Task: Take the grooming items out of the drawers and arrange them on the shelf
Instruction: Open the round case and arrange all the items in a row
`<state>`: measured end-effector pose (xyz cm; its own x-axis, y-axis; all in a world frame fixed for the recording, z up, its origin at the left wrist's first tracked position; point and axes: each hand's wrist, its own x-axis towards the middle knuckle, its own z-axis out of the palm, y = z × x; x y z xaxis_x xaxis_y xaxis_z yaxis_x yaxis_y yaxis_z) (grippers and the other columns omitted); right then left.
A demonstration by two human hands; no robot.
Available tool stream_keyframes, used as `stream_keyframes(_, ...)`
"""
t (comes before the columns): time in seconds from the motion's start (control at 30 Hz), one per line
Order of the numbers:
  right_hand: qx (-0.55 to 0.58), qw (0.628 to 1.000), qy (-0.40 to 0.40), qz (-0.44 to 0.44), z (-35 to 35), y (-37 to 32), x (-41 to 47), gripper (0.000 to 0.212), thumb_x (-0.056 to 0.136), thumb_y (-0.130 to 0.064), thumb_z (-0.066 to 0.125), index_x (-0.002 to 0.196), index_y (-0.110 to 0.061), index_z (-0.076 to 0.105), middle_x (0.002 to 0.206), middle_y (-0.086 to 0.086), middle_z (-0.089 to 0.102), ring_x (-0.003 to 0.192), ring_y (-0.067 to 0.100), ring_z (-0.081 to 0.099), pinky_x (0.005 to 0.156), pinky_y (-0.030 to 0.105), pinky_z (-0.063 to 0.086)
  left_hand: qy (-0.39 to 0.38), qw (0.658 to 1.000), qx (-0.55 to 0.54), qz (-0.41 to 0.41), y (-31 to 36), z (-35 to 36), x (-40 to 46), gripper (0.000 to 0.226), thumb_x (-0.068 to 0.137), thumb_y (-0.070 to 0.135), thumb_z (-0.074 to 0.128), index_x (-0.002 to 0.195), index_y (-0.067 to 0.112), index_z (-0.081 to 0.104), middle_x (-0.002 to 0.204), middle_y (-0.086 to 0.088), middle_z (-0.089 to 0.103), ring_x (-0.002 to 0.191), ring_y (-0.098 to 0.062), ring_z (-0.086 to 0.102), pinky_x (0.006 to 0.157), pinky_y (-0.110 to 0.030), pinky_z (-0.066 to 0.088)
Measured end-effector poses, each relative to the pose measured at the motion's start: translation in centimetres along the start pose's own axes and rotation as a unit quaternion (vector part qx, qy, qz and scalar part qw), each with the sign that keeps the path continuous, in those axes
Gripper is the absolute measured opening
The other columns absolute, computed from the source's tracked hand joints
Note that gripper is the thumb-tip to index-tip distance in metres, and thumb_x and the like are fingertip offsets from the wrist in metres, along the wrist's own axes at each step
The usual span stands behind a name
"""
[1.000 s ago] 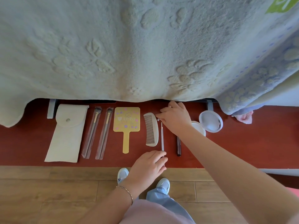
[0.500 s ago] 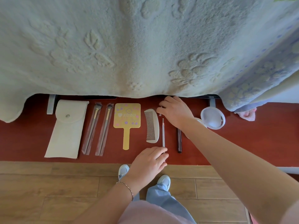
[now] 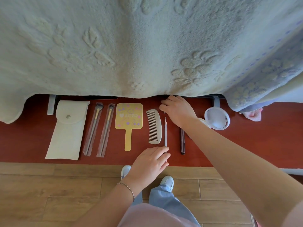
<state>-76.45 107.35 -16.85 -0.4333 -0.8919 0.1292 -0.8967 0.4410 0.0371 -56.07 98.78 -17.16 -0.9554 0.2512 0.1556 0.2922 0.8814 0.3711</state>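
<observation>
Grooming items lie in a row on the red shelf (image 3: 246, 145): a white pouch (image 3: 65, 133), two brushes in clear sleeves (image 3: 92, 130) (image 3: 105, 131), a yellow hand mirror (image 3: 128, 117), a pale comb (image 3: 154, 126), a thin clear stick tool (image 3: 165, 131) and a dark pen (image 3: 182, 141). An open round white compact (image 3: 217, 117) sits right of my right wrist. My left hand (image 3: 150, 163) rests straight fingers on the stick tool's near end. My right hand (image 3: 177, 110) lies palm down beyond the tool's tip at the blanket's edge, fingers bent. A tiny clear piece shows under its thumb, and I cannot make out whether it is held.
A pale embossed blanket (image 3: 147, 46) hangs over the back of the shelf and hides what lies behind. A pink cloth (image 3: 253, 114) pokes out at the right. Wooden floor (image 3: 49, 194) and my shoes (image 3: 167, 181) lie below the shelf's front edge.
My right hand has slid from the stick tool's tip toward the back, up to the blanket's edge. My left hand stays on the tool's near end.
</observation>
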Motion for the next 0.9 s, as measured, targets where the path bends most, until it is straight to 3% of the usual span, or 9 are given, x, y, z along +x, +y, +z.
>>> stream_keyframes(0.1, 0.016, 0.999, 0.05, 0.013, 0.0, 0.1, -0.2, 0.018, 0.065, -0.003, 0.064, 0.075, -0.015, 0.072, 0.076, 0.004, 0.07, 0.068, 0.025, 0.064, 0.061, 0.027, 0.052, -0.006, 1.0, -0.003, -0.001, 0.0, -0.1, 0.0, 0.03, 0.067, 0.03, 0.08, 0.094, 0.019, 0.073, 0.103, 0.004, 0.069, 0.088, -0.009, 0.066, 0.075, -0.022, 0.054)
stream_keyframes(0.17, 0.063, 0.99, 0.11, 0.055, -0.4, 0.1, -0.4, 0.028, 0.072, -0.003, 0.048, 0.08, -0.011, 0.073, 0.074, 0.006, 0.069, 0.065, 0.028, 0.062, 0.061, 0.03, 0.052, -0.011, 1.0, -0.006, -0.004, -0.1, 0.0, -0.1, 0.03, 0.069, 0.03, 0.079, 0.096, 0.019, 0.072, 0.105, 0.003, 0.069, 0.089, -0.009, 0.066, 0.076, -0.022, 0.053)
stream_keyframes(0.3, 0.158, 0.934, 0.195, 0.254, -2.3, 0.1, -2.1, 0.026, 0.077, -0.004, 0.049, 0.086, -0.006, 0.073, 0.074, 0.008, 0.07, 0.074, 0.032, 0.062, 0.066, 0.031, 0.05, -0.014, 1.0, -0.005, -0.002, -0.1, 0.1, -0.2, 0.031, 0.073, 0.031, 0.075, 0.101, 0.019, 0.07, 0.109, 0.003, 0.066, 0.093, -0.011, 0.064, 0.078, -0.024, 0.053)
stream_keyframes(0.37, 0.175, 0.923, 0.155, 0.307, -2.6, 0.2, -3.0, 0.019, 0.079, -0.006, 0.058, 0.091, -0.007, 0.073, 0.079, 0.008, 0.071, 0.084, 0.033, 0.061, 0.075, 0.035, 0.052, -0.013, 1.0, 0.004, 0.002, -0.1, 0.2, -0.2, 0.031, 0.076, 0.032, 0.073, 0.104, 0.019, 0.068, 0.111, 0.002, 0.065, 0.096, -0.012, 0.062, 0.079, -0.026, 0.053)
stream_keyframes(0.43, 0.174, 0.935, 0.083, 0.299, -2.8, 0.2, -3.4, 0.022, 0.079, -0.015, 0.063, 0.099, -0.014, 0.072, 0.084, 0.006, 0.071, 0.089, 0.032, 0.058, 0.076, 0.043, 0.051, -0.01, 1.0, 0.013, 0.003, -0.1, 0.1, 0.0, 0.032, 0.077, 0.034, 0.07, 0.105, 0.02, 0.067, 0.112, 0.002, 0.064, 0.097, -0.013, 0.06, 0.079, -0.027, 0.053)
stream_keyframes(0.6, 0.112, 0.958, -0.128, 0.232, -3.1, 0.6, -3.5, 0.038, 0.09, -0.036, 0.052, 0.128, -0.034, 0.054, 0.132, -0.005, 0.055, 0.118, 0.02, 0.046, 0.092, 0.035, 0.034, -0.018, 0.999, 0.017, 0.04, 0.6, -0.3, 1.7, 0.034, 0.083, 0.033, 0.062, 0.116, 0.024, 0.06, 0.124, 0.002, 0.059, 0.104, -0.016, 0.057, 0.084, -0.031, 0.05)
stream_keyframes(0.73, 0.106, 0.955, -0.145, 0.235, -2.7, 0.7, -3.9, 0.036, 0.093, -0.034, 0.049, 0.129, -0.034, 0.054, 0.138, -0.006, 0.05, 0.121, 0.019, 0.044, 0.095, 0.033, 0.031, -0.041, 0.995, 0.025, 0.086, 1.7, -0.1, 3.5, 0.042, 0.077, 0.021, 0.071, 0.118, 0.023, 0.061, 0.134, 0.003, 0.054, 0.115, -0.015, 0.055, 0.087, -0.033, 0.049)
stream_keyframes(0.9, 0.119, 0.953, -0.111, 0.257, -2.7, 1.0, -4.2, 0.034, 0.09, -0.033, 0.055, 0.123, -0.031, 0.059, 0.126, -0.004, 0.058, 0.112, 0.02, 0.048, 0.089, 0.034, 0.035, -0.038, 0.995, 0.009, 0.088, 2.0, 0.5, 4.3, 0.046, 0.064, 0.006, 0.08, 0.107, 0.019, 0.069, 0.114, 0.002, 0.068, 0.106, -0.015, 0.062, 0.083, -0.029, 0.051)
